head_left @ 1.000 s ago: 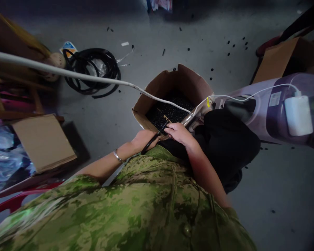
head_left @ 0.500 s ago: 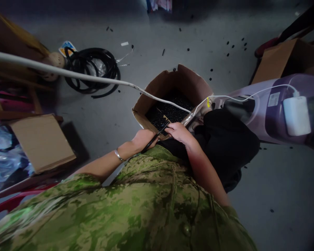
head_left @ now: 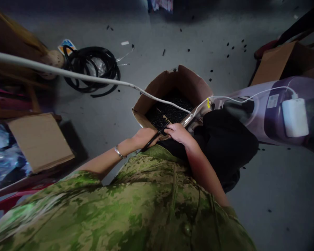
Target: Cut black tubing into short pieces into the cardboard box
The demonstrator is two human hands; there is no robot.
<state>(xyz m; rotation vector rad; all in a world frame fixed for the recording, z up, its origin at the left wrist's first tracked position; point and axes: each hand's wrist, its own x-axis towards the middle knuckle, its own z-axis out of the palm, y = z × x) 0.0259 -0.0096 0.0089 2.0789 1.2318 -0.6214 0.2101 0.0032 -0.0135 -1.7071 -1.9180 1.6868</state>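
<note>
A thin black strip (head_left: 152, 140), like rubber or plastic tubing, runs slantwise between my hands at the near edge of an open cardboard box (head_left: 163, 78). My left hand (head_left: 146, 136) is closed round the strip, with a silver bracelet on its wrist. At the strip's upper end, my right hand (head_left: 177, 132) is closed, thumb and fingers pinched on it; the exact grip is partly hidden. Many small black pieces (head_left: 167, 108) fill the bottom of the box below my hands. A torn bit of brown cardboard (head_left: 168, 119) lies just beyond my fingers.
A white cable (head_left: 94, 77) crosses in front of the box. A coil of black hose (head_left: 111, 66) lies on the grey floor among scattered black bits. A purple-and-white machine (head_left: 273, 115) carrying a white adapter (head_left: 295, 116) stands right. Another cardboard box (head_left: 40, 143) is left.
The black strip shows thicker between my hands than before. My hands have barely moved, and the view has shifted slightly.
</note>
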